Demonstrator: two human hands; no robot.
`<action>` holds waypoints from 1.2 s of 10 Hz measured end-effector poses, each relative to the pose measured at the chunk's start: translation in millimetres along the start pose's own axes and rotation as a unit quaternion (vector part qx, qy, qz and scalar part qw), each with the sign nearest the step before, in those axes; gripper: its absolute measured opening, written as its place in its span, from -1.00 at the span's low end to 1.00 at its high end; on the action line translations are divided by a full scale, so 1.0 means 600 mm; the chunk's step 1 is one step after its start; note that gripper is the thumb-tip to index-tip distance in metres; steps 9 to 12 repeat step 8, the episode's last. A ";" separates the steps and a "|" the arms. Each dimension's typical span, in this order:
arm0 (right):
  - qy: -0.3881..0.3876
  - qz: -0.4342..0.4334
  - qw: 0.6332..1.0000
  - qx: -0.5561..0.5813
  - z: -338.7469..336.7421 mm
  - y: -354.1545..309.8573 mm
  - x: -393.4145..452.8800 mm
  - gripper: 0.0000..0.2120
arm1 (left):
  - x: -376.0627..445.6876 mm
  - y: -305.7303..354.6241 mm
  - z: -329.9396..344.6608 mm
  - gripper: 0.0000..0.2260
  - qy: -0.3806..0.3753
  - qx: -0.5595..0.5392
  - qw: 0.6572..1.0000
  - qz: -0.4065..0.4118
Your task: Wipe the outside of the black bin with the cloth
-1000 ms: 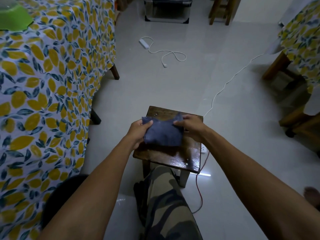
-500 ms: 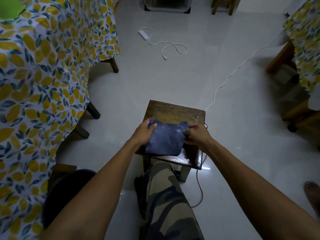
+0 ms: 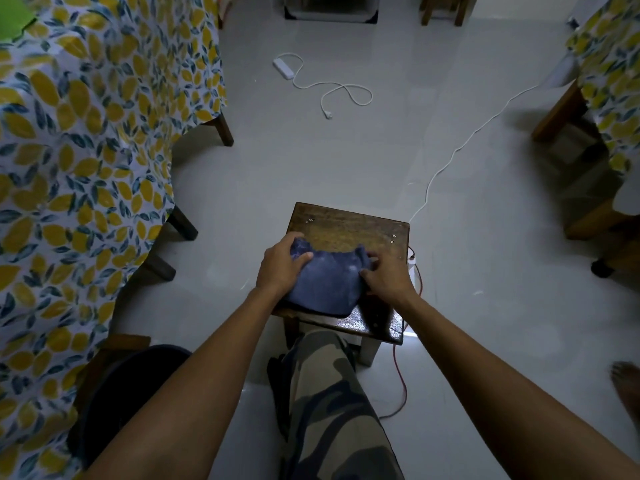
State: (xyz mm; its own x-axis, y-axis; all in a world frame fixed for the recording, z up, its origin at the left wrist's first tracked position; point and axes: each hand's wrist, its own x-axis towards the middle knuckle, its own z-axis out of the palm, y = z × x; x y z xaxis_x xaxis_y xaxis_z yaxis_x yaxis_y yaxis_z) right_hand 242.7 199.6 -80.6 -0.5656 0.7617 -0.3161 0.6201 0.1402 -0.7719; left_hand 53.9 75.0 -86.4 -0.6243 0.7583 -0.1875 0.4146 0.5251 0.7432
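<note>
fingers [image 3: 300, 258] of the left hand [image 3: 278, 268] curled over the upper left corner of the blue cloth [image 3: 325, 284], thumb laid on top of the fabric, corner pinched. fingers [image 3: 367, 273] of the right hand [image 3: 386, 275] bent down onto the cloth's right edge, gripping or only pressing it flat, cannot tell which. cloth bunched and folded between both hands, resting on the near half of a small dark wooden stool [image 3: 349, 230], its lower edge close to the stool's glossy front rim. far half of the stool top bare, with small screw heads at the corners. both bare forearms reaching in from the bottom of the view. camouflage-patterned trouser leg [image 3: 332, 410] just below the stool, a bare foot [image 3: 627, 382] at the right edge. dark rounded shape at lower left, likely the black bin [image 3: 131, 382], on the floor beside the leg and partly under the lemon-print tablecloth [image 3: 86, 168], well apart from the cloth and untouched by either hand. white power strip [image 3: 283, 67] with a coiled cord lying on the pale tiled floor [image 3: 346, 161] farther away. another white cable [image 3: 460, 147] running across the floor toward the stool's right side, a thin red wire [image 3: 401, 375] trailing beside the stool leg. second lemon-print cloth over wooden furniture [image 3: 609, 81] at the right edge.
</note>
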 end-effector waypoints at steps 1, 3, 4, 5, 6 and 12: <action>0.051 -0.051 0.982 -0.174 0.009 -0.004 -0.006 -0.60 | -0.006 -0.003 0.008 -0.39 0.021 0.096 0.994 0.038; -0.013 -0.124 0.894 -0.430 0.042 0.005 -0.018 -0.30 | -0.029 -0.023 0.009 -0.28 -0.039 0.425 0.890 0.162; -0.065 -0.102 0.894 -0.432 0.043 0.018 -0.019 -0.29 | -0.040 -0.038 0.019 -0.23 -0.105 0.425 0.890 0.127; -0.070 -0.103 0.892 -0.434 0.042 0.020 -0.017 -0.29 | -0.043 -0.036 0.022 -0.21 -0.112 0.423 0.892 0.115; -0.074 -0.097 0.889 -0.442 0.039 0.014 -0.014 -0.28 | -0.045 -0.023 0.016 -0.21 -0.125 0.408 0.900 0.090; -0.062 -0.120 0.884 -0.447 0.029 -0.010 -0.020 -0.28 | -0.062 -0.006 -0.014 -0.27 -0.102 0.397 0.910 0.062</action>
